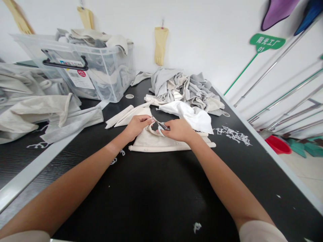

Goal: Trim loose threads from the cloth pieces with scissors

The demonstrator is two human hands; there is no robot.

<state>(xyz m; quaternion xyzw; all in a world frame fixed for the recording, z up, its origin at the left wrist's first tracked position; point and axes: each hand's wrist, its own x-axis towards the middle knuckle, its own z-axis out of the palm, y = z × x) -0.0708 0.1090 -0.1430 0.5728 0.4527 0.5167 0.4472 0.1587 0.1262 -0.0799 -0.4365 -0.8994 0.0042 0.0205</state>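
Head view — right hand (178, 130) fingers grip snips (160, 125), tips aimed upper-left; left hand (137, 126) pinches cloth (151, 143).

The cream cloth piece (151, 143) lies flat on the black table (151, 188), roughly triangular, with its long seamed lower edge running left to right and a narrow strap curving up at its top. The left hand (137, 126) pinches that top edge. The right hand (178, 130) holds small thread snips (161, 126) with metal blades and a pale grey handle, their tips at the strap.
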